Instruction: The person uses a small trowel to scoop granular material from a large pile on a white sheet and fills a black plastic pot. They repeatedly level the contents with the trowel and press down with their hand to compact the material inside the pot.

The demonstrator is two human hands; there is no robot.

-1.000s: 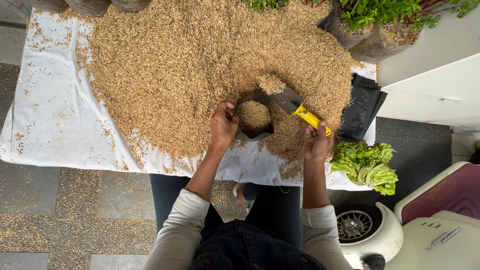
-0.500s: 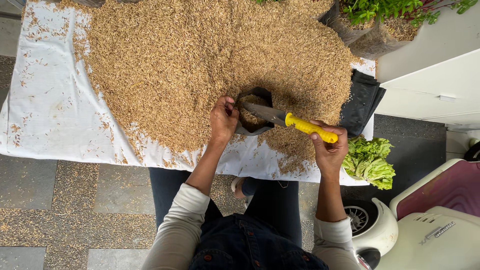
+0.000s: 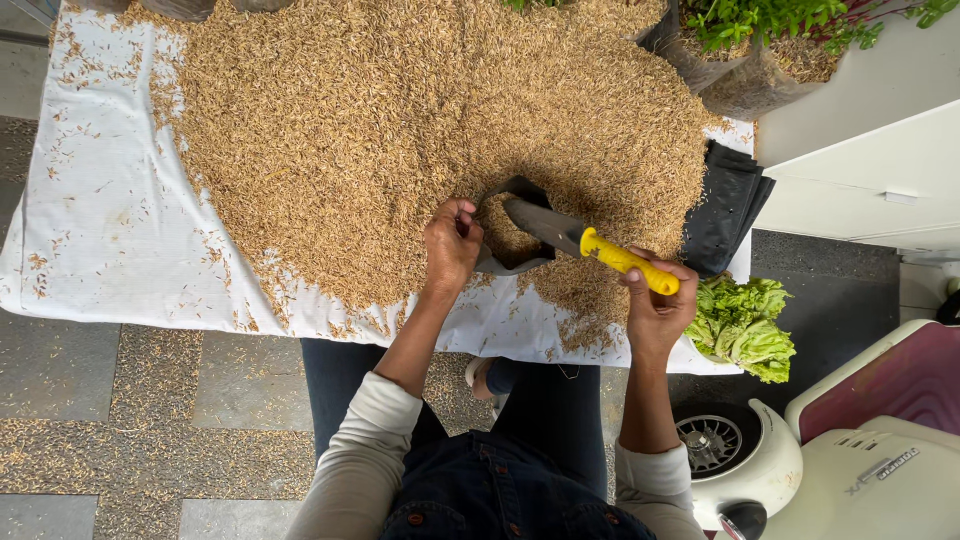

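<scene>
Left hand (image 3: 452, 243) pinches black bag (image 3: 510, 232) rim — partly filled with husks; right hand (image 3: 655, 310) grips yellow-handled trowel (image 3: 590, 245), centre frame — husk pile (image 3: 420, 130) remains large.

— Inspector: Anything obscured?
— Assistant: The black bag (image 3: 512, 190) sits half buried in husks; the trowel (image 3: 590, 243) tip is inside it. Left hand (image 3: 450, 245) fingertips curl behind its rim. Top pots are cropped.

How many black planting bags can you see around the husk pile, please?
2: one open bag held by the left hand at the pile's front, and a flat stack at the sheet's right edge, which may hide several.
</scene>
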